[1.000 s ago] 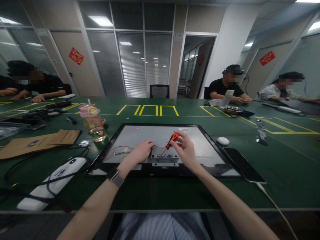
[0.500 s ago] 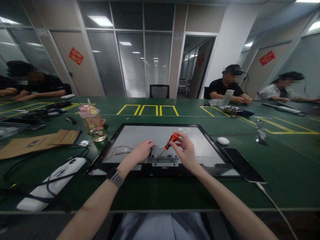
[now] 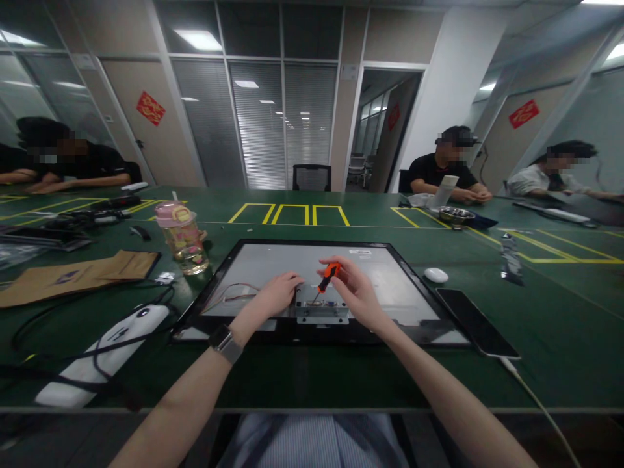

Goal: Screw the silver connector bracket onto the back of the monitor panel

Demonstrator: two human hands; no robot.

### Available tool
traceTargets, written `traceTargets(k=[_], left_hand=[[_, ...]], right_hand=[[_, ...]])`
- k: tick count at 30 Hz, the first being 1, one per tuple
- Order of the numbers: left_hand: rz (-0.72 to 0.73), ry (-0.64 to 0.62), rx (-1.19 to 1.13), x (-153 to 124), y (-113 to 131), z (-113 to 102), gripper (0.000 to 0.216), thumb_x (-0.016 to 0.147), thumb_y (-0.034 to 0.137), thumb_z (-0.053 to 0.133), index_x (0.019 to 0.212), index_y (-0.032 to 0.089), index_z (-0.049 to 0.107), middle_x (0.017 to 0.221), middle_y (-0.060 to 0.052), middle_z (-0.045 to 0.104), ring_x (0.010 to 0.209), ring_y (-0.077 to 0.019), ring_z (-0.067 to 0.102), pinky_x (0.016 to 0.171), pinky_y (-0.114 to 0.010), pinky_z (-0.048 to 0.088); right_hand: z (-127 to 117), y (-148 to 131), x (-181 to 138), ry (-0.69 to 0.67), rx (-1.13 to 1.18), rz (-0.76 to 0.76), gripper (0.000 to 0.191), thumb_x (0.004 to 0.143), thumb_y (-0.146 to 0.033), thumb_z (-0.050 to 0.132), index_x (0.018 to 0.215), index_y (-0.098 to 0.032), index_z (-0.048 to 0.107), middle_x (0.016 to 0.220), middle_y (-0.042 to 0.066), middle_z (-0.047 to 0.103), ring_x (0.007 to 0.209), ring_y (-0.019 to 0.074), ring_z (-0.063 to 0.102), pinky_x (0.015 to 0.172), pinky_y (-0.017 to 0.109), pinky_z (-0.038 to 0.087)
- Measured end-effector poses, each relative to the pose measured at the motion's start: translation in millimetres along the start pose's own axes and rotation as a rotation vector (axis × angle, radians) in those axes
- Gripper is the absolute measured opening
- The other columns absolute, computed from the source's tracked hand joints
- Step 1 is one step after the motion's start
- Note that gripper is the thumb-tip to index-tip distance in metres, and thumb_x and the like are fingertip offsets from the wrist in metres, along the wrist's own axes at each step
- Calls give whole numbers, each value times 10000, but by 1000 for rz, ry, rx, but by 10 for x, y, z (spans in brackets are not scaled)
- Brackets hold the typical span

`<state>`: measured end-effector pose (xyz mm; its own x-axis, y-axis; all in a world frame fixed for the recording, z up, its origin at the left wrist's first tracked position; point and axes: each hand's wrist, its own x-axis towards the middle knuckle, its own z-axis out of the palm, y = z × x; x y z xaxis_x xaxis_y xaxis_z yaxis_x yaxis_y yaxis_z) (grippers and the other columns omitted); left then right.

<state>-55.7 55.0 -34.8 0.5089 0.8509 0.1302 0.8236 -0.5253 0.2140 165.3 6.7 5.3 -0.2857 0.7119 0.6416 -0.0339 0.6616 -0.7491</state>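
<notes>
A monitor panel [image 3: 390, 286] lies face down on the green table in front of me, black frame around a grey metal back. My right hand [image 3: 355, 290] pinches a small orange-handled screwdriver [image 3: 325, 278], tip down on a small metal bracket with connectors [image 3: 322, 311] near the panel's front edge. My left hand [image 3: 275, 294] rests curled on the panel just left of the bracket, fingers closed against it; whether it holds anything is hidden. Thin coloured wires [image 3: 234, 292] run across the panel's left part.
A pink-lidded bottle [image 3: 182, 237] stands left of the panel, with brown paper bags [image 3: 73, 276], black cables and a white device [image 3: 97, 361]. A white mouse [image 3: 435, 275] and a black phone [image 3: 475, 322] lie to the right. Other people sit at the far sides.
My right hand and the screwdriver have shifted slightly left and turned, the handle now more upright. My left hand has stayed in place.
</notes>
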Motion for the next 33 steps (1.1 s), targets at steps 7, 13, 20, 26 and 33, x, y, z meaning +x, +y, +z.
traceTargets(k=[7,13,20,26,33], left_hand=[[-6,2,-10,-12,15,-22,442,911,88,374,1279,190,596,1316,-106,591,1199,-221,579,1046,-345,439],[2,-8,4,-3,31,-28,422,917,96,374,1260,194,599,1310,-111,593,1190,-229,582,1039,-365,444],[-10,-13,-4,-2,38,-35,434,912,82,376,1272,180,598,1319,-120,596,1225,-234,563,1059,-380,434],[10,9,-23,-2,18,-20,426,925,96,362,1263,184,607,1304,-111,606,1182,-215,588,1055,-353,434],[-3,3,-24,-10,18,-35,444,917,90,364,1288,165,596,1316,-121,597,1209,-222,578,1061,-351,434]], right_hand=[[-63,-22,90,70,14,18,131,906,-341,647,986,-256,707,998,55,667,924,197,672,815,372,595],[-63,-118,193,-141,23,2,270,999,-308,481,1206,-271,651,1150,69,708,1111,202,657,1025,445,499],[-72,-76,363,-52,-82,82,188,849,-339,707,1008,-251,756,1036,67,713,952,205,689,830,356,592],[-35,-44,266,-144,219,81,308,962,-367,567,1258,-300,621,1295,70,658,1198,230,635,1060,465,487],[-70,72,232,-10,132,96,197,901,-385,660,1045,-270,729,1185,67,668,1082,211,656,986,409,519]])
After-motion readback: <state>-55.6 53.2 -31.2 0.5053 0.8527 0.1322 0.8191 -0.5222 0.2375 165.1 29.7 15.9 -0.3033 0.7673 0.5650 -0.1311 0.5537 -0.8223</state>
